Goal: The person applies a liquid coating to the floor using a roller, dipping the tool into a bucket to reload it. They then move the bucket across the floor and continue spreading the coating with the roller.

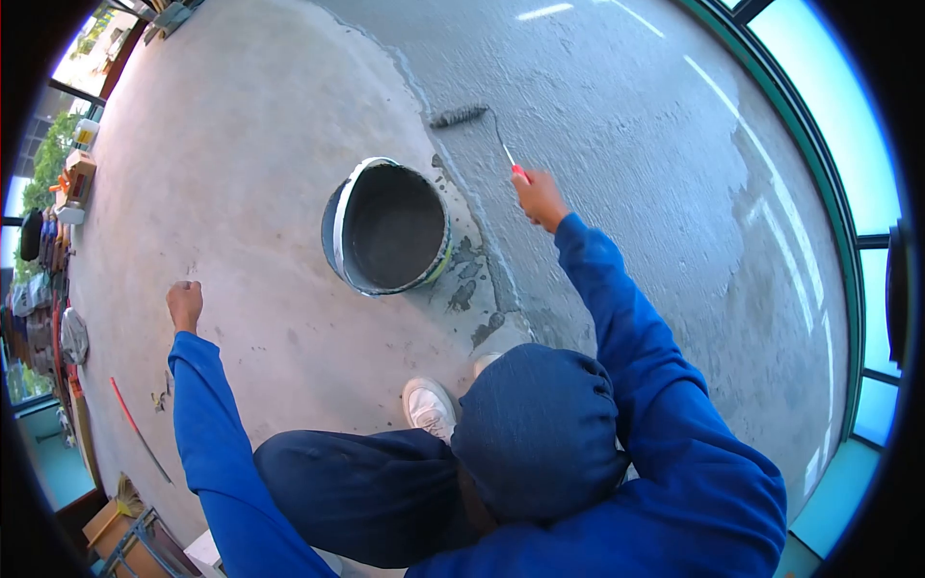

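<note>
A paint roller (460, 117) with a grey, wet-looking sleeve rests on the coated floor. Its red handle is gripped in my right hand (541, 200), whose fingers are wrapped round it. Left of the roller stands a bucket (393, 227) of dark grey liquid, its pale rim and sides smeared. Out to the left, my left hand (185, 306) is held closed over the bare floor, away from the bucket; whether anything is inside its fingers is too small to tell.
Wet grey coating (655, 144) covers the floor on the right, with a ragged edge beside the bucket. Boxes and bags (72, 183) line the left wall. A thin red-and-dark rod (130, 419) lies at lower left. Windows run along the right. My white shoe (429, 407) is below the bucket.
</note>
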Tool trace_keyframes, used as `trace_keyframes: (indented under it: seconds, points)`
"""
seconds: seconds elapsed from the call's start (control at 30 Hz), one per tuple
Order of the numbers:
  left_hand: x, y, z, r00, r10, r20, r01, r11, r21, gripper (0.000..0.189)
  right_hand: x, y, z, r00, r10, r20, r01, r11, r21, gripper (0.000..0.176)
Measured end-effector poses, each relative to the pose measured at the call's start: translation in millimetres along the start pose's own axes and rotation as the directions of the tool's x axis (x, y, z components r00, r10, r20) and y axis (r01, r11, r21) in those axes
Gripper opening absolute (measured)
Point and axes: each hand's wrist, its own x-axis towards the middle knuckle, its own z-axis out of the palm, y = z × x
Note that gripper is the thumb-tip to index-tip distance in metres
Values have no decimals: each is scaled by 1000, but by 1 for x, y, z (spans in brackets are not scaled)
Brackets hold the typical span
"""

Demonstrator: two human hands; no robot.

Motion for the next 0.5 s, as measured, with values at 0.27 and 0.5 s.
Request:
trace_keyframes:
  seconds: [0.27,0.5]
  points:
    - [17,4,16,998,25,62,-29,997,65,31,-184,96,-42,974,-197,-113,150,931,-332,27]
    - [14,17,11,997,71,12,-72,993,97,32,-231,101,-58,995,53,-86,-65,987,-146,28]
